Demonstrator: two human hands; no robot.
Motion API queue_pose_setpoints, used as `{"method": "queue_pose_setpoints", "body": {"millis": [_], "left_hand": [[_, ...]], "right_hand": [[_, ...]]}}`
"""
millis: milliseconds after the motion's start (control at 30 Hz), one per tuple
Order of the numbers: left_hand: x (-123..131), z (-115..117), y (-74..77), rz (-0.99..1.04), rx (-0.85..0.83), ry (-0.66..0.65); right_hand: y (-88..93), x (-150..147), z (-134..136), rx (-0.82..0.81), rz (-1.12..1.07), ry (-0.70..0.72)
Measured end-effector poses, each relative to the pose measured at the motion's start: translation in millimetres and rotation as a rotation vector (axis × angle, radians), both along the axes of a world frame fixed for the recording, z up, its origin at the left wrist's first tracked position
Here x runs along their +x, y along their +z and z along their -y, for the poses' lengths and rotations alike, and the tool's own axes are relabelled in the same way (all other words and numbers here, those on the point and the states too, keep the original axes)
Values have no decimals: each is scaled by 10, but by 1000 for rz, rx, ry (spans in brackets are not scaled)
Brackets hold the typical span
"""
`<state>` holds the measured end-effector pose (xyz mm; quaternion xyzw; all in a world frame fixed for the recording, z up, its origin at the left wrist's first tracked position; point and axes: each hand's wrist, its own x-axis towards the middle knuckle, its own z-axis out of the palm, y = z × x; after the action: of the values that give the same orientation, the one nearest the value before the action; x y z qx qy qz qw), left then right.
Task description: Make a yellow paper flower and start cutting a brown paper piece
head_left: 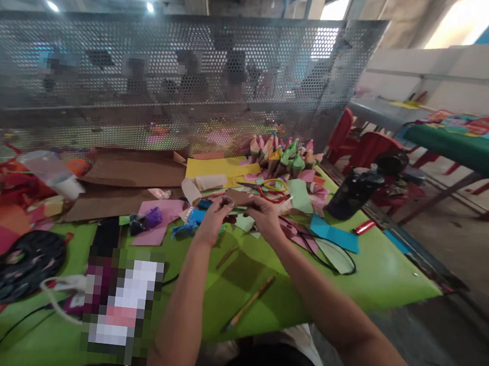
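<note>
Between my two hands is a small piece of brown paper (239, 196), held above the green table. My left hand (219, 210) pinches its left side, and my right hand (264, 213) has the right side between thumb and fingers. Just beyond lie scissors with red handles (273, 195) and a yellow-handled pair (277, 183). Blue paper pieces (197, 215) and pale green scraps (245, 224) lie close around my hands. A paintbrush (249, 303) rests on the table nearer to me. Small paper cones with coloured tops (288, 156) stand in a cluster at the back.
A perforated metal panel (149, 91) borders the far side of the green table (374, 278). To the right stands a dark bottle (355, 192); a black cable (327, 266) loops nearby. Brown sheets (136, 170), a black round object (21, 264) and a power strip cord (60, 309) lie left.
</note>
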<state>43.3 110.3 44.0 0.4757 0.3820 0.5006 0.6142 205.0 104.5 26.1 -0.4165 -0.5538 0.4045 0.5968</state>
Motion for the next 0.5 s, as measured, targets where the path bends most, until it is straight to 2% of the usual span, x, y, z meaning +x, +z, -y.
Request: {"method": "queue_pose_setpoints", "body": {"millis": [100, 333, 400, 500], "left_hand": [[2, -57, -32, -63, 66, 28], [4, -149, -126, -251, 426, 68], [17, -171, -167, -239, 423, 89], [39, -218, -223, -146, 357, 199]], "right_hand": [[15, 1, -3, 7, 20, -3], [-39, -30, -48, 7, 138, -66], [-18, 41, -58, 22, 187, -132], [106, 310, -121, 61, 252, -273]]}}
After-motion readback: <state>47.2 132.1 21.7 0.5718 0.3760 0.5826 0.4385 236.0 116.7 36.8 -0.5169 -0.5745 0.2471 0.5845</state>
